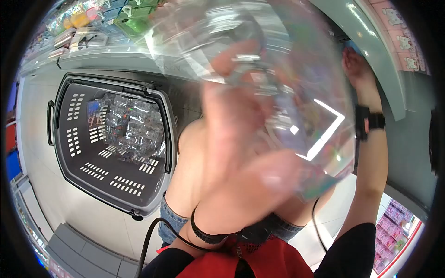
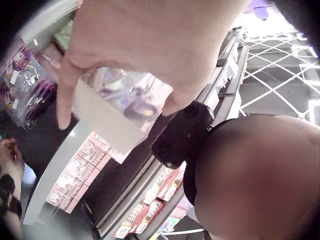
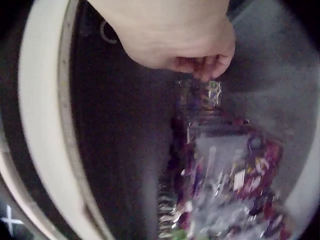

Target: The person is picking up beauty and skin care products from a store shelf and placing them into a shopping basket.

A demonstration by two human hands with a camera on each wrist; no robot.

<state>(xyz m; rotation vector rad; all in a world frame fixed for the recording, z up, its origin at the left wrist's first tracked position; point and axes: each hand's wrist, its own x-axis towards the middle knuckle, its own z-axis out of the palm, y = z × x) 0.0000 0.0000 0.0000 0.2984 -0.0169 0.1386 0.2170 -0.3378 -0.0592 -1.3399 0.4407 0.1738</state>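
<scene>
Clear plastic, glossy and streaked with glare: the box (image 1: 278, 92) fills the near centre of the head view. The left hand (image 1: 241, 153) grips it, thumb and fingers curled round its sides. The right hand (image 1: 357, 65) reaches far right, fingertips closed in a pinch on the top of a packet (image 3: 225, 185) of coloured trinkets inside a curved pale shelf (image 1: 371, 41). Risk, as judged: the slick box could slide from its one-handed grip. Held this close, it also screens the right hand, so the packet could be tugged askew or dropped. At left, a grey basket (image 1: 116, 185) holding clear packets (image 1: 132, 125) stands on pale floor tiles (image 1: 37, 116). Stocked shop shelves (image 1: 92, 28) line the far side.
</scene>
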